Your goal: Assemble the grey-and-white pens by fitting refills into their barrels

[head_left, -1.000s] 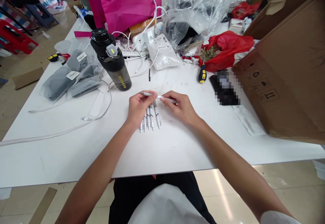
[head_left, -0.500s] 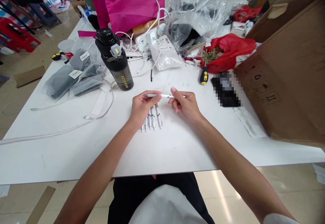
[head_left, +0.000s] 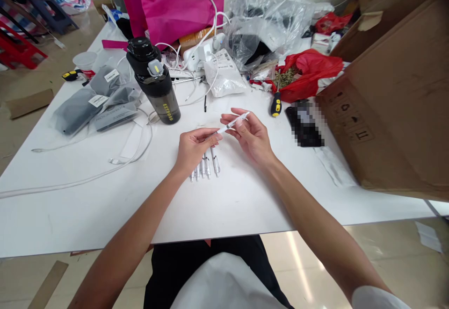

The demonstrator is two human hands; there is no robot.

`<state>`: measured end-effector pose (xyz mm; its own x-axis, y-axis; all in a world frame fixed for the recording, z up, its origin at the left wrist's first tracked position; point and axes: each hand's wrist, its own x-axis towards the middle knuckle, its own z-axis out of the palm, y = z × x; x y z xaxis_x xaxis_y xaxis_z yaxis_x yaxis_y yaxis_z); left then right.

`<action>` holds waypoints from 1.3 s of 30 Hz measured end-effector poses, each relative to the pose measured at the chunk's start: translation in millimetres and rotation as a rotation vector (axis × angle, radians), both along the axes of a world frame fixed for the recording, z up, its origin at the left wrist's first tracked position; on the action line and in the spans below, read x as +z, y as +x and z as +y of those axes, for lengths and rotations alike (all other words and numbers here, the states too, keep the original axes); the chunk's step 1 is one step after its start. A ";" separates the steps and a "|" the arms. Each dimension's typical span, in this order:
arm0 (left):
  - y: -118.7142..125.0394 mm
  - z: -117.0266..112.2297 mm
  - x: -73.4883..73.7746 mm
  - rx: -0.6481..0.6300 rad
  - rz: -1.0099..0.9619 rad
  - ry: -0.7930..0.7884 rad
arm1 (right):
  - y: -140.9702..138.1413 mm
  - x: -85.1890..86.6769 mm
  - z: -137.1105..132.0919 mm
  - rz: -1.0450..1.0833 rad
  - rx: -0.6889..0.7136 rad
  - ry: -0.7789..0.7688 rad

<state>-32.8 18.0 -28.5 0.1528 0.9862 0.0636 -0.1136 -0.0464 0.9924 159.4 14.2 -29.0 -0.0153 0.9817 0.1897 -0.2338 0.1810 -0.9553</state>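
My right hand (head_left: 250, 136) pinches a white pen (head_left: 233, 122) by its upper half, tilted up to the right. My left hand (head_left: 192, 147) rests on the white table (head_left: 105, 206) with fingers curled, its fingertips meeting the pen's lower end. Under the left hand lie several white pens (head_left: 205, 166) side by side, their tips pointing toward me.
A dark water bottle (head_left: 154, 82) stands behind the left hand. White cables (head_left: 133, 154) trail left. Grey packets (head_left: 94, 105) lie at the left, a yellow-handled screwdriver (head_left: 276, 104), red bag (head_left: 308, 73) and black phone (head_left: 305, 122) at the right, a big cardboard box (head_left: 396, 94) beyond.
The pen was level between both hands; now the right hand has raised its end so the pen slants upward. The left hand stays over the row of pens.
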 end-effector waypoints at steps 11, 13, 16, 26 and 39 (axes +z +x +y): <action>8.9 -16.2 -6.9 -0.007 0.179 0.083 | -4.8 -6.1 3.0 0.035 -0.168 -0.044; 10.3 -19.3 -6.0 0.024 0.211 0.121 | -6.8 -7.5 2.3 0.025 -0.178 -0.046; 12.1 -22.5 -5.2 0.094 0.288 0.219 | -10.4 -9.6 0.1 0.034 -0.185 -0.044; 7.8 -17.9 5.8 0.197 0.267 0.326 | 10.5 -4.6 13.7 0.281 -0.241 -0.145; -3.0 7.2 -2.5 0.343 0.007 0.161 | 53.5 -8.6 19.4 0.443 -0.166 -0.091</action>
